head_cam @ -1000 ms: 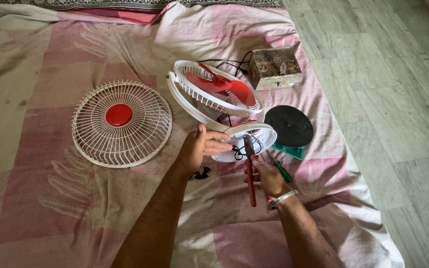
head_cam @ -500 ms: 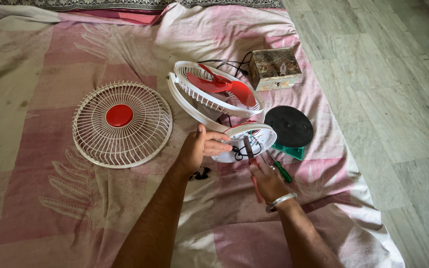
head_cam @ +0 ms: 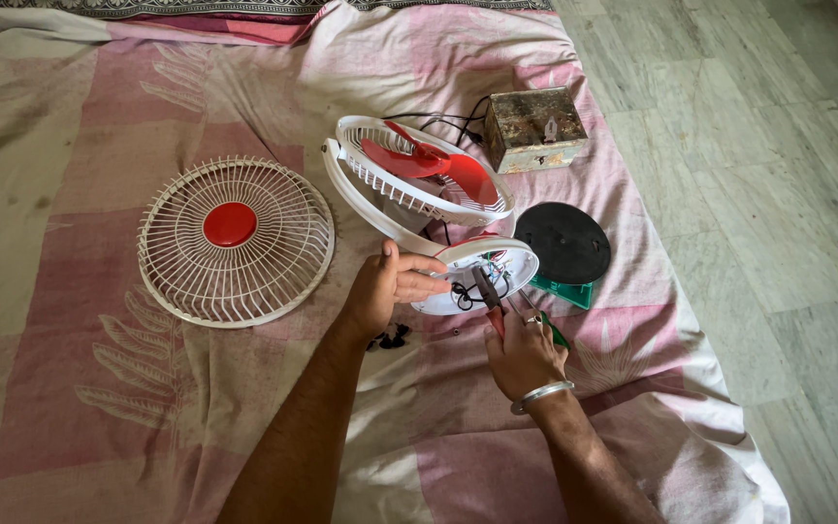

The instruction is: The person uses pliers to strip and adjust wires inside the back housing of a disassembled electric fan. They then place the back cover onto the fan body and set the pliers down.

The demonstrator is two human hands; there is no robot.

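A white table fan [head_cam: 409, 184] with a red blade lies tipped on a pink and cream bedsheet [head_cam: 99, 388], its front grille off. The fan's round white base [head_cam: 482, 274] faces up, opened, with coloured wires showing inside. My left hand [head_cam: 390, 288] grips the near left rim of that base. My right hand [head_cam: 524, 351], with a metal bangle on the wrist, holds red-handled pliers [head_cam: 487, 299] whose jaws point into the wires.
The detached white front grille [head_cam: 235, 243] with a red centre lies to the left. A black round cover [head_cam: 563, 243] rests right of the base, over a green part [head_cam: 563, 291]. A worn metal box [head_cam: 533, 128] sits behind. Small black bits [head_cam: 392, 338] lie below my left hand. Tiled floor [head_cam: 768, 194] is at right.
My right hand has turned the pliers up from lying low toward me, so the jaws now reach into the base's wires. My left hand stays on the base.
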